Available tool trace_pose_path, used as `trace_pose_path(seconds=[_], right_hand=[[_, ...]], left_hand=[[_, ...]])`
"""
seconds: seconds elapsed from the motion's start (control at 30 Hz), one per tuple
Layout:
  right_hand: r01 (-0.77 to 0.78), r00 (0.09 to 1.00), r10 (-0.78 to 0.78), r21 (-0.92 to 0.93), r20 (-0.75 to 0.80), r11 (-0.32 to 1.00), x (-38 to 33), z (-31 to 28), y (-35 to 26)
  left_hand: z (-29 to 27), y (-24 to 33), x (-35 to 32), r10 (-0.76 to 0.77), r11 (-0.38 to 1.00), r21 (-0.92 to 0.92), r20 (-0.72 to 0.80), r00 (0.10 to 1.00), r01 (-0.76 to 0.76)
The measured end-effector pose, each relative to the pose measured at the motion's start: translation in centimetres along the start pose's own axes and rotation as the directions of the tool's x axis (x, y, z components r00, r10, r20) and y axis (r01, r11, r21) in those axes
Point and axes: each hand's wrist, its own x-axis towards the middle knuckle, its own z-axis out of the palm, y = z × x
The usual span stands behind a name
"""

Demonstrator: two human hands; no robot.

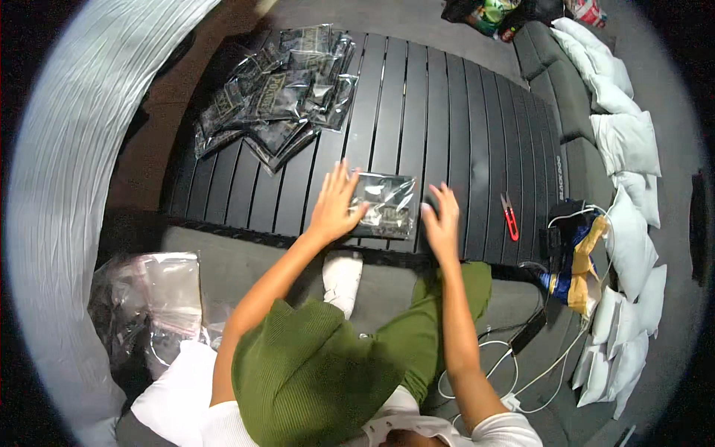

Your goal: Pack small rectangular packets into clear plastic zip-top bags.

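While both forearms reach up from the lower edge of the head view, the left hand (335,205) lies flat with its fingers spread on the left end of a clear bag (385,206), pressing it onto the black slatted table (462,134); it grips nothing, only rests on the plastic. The bag lies near the table's front edge, between the two hands, and holds dark contents that show through the glare, too blurred to name. The right hand (442,221) is open too, fingers raised and spread just beside the bag's right end; whether it touches the plastic cannot be told. Toward the table's far left corner a pile of bags (279,93) of the same kind lies overlapped, each with dark printed contents. Red scissors (510,216) lie on the slats to the right, well apart from the hands. Left of the person's green-clad legs, on the floor, sits a heap of empty plastic sleeves (153,298). White cushions (625,141) line the right side.
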Motion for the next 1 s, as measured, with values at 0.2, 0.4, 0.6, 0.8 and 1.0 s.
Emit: trace_pose_path(seconds=[0.2,0.4,0.6,0.8,1.0], right_hand=[[-0.226,0.83,0.487,0.635,-0.272,0.739,-5.2,-6.9,4.5],[-0.181,0.915,0.369,0.651,-0.163,0.737,-4.5,-4.8,3.7],[-0.175,0.937,0.322,0.614,-0.138,0.77,-4.7,-4.8,3.0],[-0.182,0.921,0.351,0.615,-0.166,0.767,-5.4,-5.6,2.8],[-0.187,0.941,0.313,0.572,-0.13,0.799,-5.5,-5.1,1.7]], left_hand=[[-1.3,1.3,-0.9,-0.419,0.906,-0.086,-0.033,0.907,0.415],[-1.4,0.2,0.3,-0.48,0.872,-0.013,0.174,0.86,0.489],[-1.2,-0.1,1.0,-0.372,0.781,-0.451,0.219,0.902,0.432],[-6.8,4.0,3.4,-0.494,0.33,-0.746,0.385,0.779,0.578],[-10.7,-1.8,6.4,-0.519,0.186,-0.946,0.136,0.844,0.266]])
